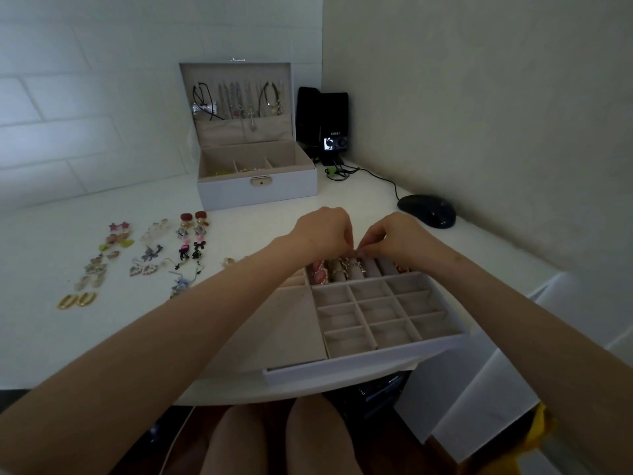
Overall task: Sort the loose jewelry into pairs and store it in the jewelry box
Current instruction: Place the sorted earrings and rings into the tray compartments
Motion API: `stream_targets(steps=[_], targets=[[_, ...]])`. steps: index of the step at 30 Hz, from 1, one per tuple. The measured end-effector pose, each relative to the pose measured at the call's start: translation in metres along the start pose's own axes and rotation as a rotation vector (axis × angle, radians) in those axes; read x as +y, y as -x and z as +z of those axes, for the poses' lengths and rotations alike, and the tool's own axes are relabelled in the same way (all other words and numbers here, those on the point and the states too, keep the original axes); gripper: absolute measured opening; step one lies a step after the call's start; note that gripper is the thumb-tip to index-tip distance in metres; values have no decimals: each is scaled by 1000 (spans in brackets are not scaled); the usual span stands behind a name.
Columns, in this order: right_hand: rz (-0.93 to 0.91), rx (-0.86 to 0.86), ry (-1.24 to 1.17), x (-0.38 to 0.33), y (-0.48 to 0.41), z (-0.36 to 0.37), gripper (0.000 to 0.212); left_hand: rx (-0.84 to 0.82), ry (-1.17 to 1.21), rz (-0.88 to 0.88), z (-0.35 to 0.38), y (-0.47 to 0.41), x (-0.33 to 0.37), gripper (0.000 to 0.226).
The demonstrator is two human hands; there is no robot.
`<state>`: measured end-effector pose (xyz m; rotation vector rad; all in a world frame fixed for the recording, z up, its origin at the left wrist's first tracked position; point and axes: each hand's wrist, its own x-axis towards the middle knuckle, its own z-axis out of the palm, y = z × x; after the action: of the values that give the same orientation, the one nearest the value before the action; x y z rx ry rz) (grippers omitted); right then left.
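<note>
Jewelry lies loose on a white desk, sorted two by two at the person's left. Nearest: bare knees below the rounded desk edge, dark floor beneath, white panels and a yellow cloth low at the right.

Removable tray sits at the near edge, its front corner jutting slightly past it. Tray has a flat open section at left, a grid of small empty cells at right, and a ring-roll row along the back holding rings and a red piece.

Both hands meet just above that ring row. Left hand and right hand are curled, fingertips pinched together on something too small to make out; what they hold, I cannot tell.

Left of the forearms: gold hoop pair nearest, then heart-shaped earrings, black-bow drops, pink stars, red-topped studs farthest. Open desk remains in front of these pairs and between them and the wall.

Farther back, jewelry box stands open, lid upright with necklaces hanging inside, base compartments holding a few small items. Right of it, a black mouse with its cable running to a black speaker in the corner. White panelled wall at left, plain wall close on the right, hemming the desk in.
</note>
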<state>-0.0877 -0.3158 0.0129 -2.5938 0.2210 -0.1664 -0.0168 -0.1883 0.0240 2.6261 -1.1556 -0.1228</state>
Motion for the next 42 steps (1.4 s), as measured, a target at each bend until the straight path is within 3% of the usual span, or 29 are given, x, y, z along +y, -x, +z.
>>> stream_targets(steps=[7,14,19,26,31,35,42], targets=[[35,-108,-8,0,3,-1,13,-73,-11,0,-3,4,-3,20],[16,1,21,-3,9,-6,13,-56,83,-12,-4,3,-4,18],[12,-65,128,-11,15,0,11,-50,69,-7,-1,1,-5,18],[50,-163,-23,-10,14,-8,7,23,-15,37,-1,0,-6,15],[38,-133,-22,-6,14,-3,7,-41,-57,70,2,2,-4,13],[43,-116,-34,-5,15,-5,9,7,-46,97,1,4,-6,12],[-64,55,-48,-27,5,-4,19,115,-28,48,-25,21,-31,17]])
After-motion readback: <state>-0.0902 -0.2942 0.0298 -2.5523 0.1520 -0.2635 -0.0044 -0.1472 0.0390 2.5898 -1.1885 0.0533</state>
